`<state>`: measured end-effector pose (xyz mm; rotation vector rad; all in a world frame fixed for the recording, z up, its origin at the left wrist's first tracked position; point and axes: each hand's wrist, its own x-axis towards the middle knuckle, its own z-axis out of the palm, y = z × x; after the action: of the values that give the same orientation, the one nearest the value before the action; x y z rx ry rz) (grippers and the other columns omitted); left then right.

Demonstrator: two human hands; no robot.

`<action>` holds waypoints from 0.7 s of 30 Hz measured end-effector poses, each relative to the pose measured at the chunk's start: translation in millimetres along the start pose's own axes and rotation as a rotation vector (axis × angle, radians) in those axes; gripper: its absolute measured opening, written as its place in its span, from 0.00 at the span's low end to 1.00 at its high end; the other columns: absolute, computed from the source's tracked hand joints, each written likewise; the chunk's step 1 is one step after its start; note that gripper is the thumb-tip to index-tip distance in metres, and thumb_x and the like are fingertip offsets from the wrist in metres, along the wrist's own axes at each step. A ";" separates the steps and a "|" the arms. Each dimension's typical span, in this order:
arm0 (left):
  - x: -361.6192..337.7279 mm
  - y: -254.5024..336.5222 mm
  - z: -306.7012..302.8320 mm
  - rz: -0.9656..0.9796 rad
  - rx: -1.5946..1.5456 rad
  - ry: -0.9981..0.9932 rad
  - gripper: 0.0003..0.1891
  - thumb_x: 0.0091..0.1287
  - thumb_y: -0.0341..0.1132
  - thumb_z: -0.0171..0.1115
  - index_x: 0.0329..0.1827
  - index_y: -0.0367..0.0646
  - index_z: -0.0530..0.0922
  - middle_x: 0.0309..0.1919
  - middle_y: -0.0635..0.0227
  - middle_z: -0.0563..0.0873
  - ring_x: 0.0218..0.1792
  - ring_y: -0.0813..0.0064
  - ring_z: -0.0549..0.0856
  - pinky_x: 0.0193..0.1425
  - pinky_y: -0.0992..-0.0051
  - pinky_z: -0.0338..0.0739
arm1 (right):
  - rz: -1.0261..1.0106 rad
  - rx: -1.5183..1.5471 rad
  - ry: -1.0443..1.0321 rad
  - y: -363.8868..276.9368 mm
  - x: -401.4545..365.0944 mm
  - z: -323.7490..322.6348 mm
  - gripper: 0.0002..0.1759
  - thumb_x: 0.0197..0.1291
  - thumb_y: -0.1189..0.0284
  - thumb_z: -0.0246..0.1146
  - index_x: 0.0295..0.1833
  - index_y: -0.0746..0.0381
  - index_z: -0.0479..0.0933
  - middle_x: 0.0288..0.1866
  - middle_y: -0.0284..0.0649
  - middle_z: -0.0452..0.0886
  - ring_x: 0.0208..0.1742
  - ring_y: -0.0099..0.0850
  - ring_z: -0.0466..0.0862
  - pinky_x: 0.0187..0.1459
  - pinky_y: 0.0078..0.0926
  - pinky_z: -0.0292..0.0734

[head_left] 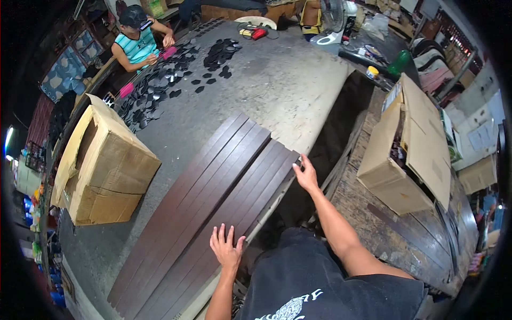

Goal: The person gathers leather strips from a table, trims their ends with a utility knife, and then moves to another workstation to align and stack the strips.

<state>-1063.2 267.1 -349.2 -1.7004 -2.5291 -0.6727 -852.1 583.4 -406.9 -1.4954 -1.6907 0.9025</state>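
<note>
Long dark brown leather-like strips lie side by side on the table in two groups, with a narrow dark gap between them. My left hand rests with fingers spread on the near group, toward its lower part. At the upper right end of that group, my right hand grips the corner of the outermost strip, its thumb over the top and its fingers at the outer edge. The far ends of the strips are slightly staggered.
An open cardboard box stands left of the strips. On a worn wooden bench to the right sits another box. Across the grey table, a person sits by scattered black pieces. A fan stands at the back.
</note>
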 end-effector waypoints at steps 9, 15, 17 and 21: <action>-3.8 -6.1 2.2 0.050 -0.058 0.031 0.23 0.59 0.45 0.70 0.56 0.47 0.81 0.65 0.61 0.74 0.69 0.51 0.66 0.69 0.51 0.59 | 0.185 -0.060 -0.117 -15.6 16.8 -3.1 0.43 0.53 0.58 0.71 0.71 0.63 0.63 0.67 0.54 0.71 0.68 0.46 0.71 0.68 0.37 0.66; -5.4 -7.3 2.7 0.072 -0.074 0.025 0.23 0.59 0.45 0.70 0.56 0.45 0.81 0.65 0.61 0.74 0.69 0.51 0.66 0.70 0.52 0.58 | 0.157 0.019 -0.057 -16.0 -14.5 -14.1 0.44 0.54 0.61 0.71 0.73 0.63 0.59 0.67 0.51 0.71 0.62 0.41 0.78 0.61 0.36 0.74; -7.7 -9.3 3.6 0.082 -0.067 0.028 0.24 0.59 0.45 0.70 0.56 0.45 0.81 0.65 0.60 0.74 0.69 0.51 0.66 0.70 0.52 0.57 | 0.133 0.082 -0.117 -37.3 -49.8 -36.5 0.43 0.56 0.64 0.70 0.73 0.64 0.59 0.69 0.52 0.70 0.62 0.42 0.78 0.60 0.37 0.75; -8.9 -2.9 2.3 0.146 0.026 0.105 0.23 0.58 0.44 0.70 0.55 0.45 0.81 0.60 0.57 0.76 0.64 0.53 0.70 0.65 0.54 0.63 | -0.136 0.125 -0.255 -33.0 -142.9 -71.4 0.38 0.55 0.65 0.69 0.69 0.67 0.64 0.64 0.50 0.73 0.52 0.41 0.80 0.56 0.35 0.76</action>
<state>-1061.7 259.3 -354.5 -1.7698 -2.3085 -0.6950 -794.6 442.0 -349.3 -1.2077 -1.8546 1.1397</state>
